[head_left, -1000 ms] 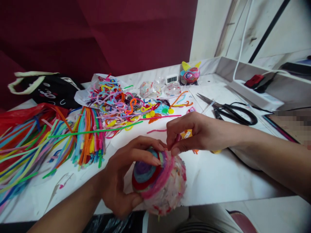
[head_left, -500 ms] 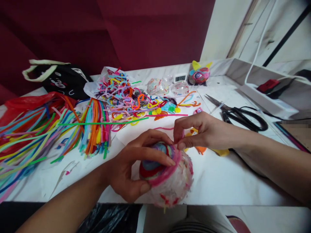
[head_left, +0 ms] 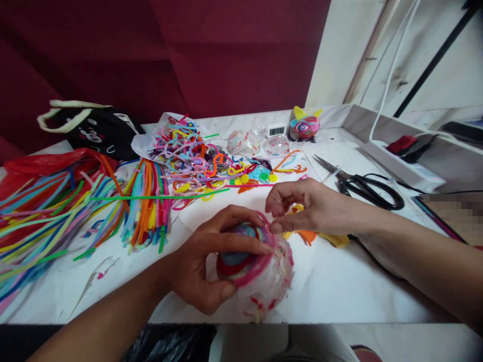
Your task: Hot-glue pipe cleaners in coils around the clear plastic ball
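Observation:
A clear plastic ball, wound on its left side with coloured pipe cleaners, is tilted at the table's front edge. My left hand grips it from the left, thumb below and fingers across the top. A pink pipe cleaner forms a ring along the border between the wound part and the bare plastic, which has red flecks. My right hand is beside the ring's upper end, fingers curled and thumb apart from them. The thumb tip is close to the ring; whether it touches I cannot tell.
Loose pipe cleaners and a bundle lie left. Behind are a pile of bent pieces, clear half-shells, a timer and a decorated ball. Black-handled scissors and a power strip are right.
My right fingers have parted from their pinch at the pink pipe cleaner and drawn slightly back. The left hand still grips the ball, almost unmoved. The view has shifted a little.

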The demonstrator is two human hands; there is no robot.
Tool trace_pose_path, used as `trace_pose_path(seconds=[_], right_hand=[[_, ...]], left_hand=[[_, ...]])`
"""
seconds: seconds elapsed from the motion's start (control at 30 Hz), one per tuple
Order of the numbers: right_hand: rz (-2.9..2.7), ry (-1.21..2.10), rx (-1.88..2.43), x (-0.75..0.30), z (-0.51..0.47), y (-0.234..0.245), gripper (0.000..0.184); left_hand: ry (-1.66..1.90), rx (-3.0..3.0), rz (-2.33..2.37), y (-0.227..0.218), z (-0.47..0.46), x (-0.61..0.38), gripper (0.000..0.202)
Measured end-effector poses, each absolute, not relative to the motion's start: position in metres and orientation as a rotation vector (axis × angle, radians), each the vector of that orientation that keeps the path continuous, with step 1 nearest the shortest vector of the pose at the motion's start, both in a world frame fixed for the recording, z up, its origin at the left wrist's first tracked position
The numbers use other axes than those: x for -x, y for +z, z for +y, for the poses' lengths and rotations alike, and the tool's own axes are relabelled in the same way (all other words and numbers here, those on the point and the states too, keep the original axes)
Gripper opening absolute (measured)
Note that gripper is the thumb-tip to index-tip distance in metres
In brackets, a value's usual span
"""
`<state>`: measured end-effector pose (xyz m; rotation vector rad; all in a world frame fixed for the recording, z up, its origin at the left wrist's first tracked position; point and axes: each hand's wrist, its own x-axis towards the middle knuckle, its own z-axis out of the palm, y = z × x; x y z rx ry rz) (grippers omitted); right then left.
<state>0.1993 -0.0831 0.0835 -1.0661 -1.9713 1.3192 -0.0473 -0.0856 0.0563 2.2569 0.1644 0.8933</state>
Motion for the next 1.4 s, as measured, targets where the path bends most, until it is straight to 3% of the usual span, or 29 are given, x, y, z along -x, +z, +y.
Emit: trace_pose_path(seconds=[0.1, 0.63, 1.4], right_hand=[[-1.748, 1.560, 1.078, -0.197, -0.084, 0.081, 0.036], [-1.284, 1.671, 1.124, -0.180, -0.096, 0.078, 0.036], [-1.302, 1.653, 1.039, -0.180, -0.090, 0.066, 0.041]], left_hand=[[0.952, -2.301, 0.194, 0.054, -0.083, 0.047, 0.055], [1.077, -2.577, 0.309, 0.046, -0.075, 0.053, 0.066], [1.058, -2.705, 0.333, 0.042, -0.076, 0.053, 0.063]])
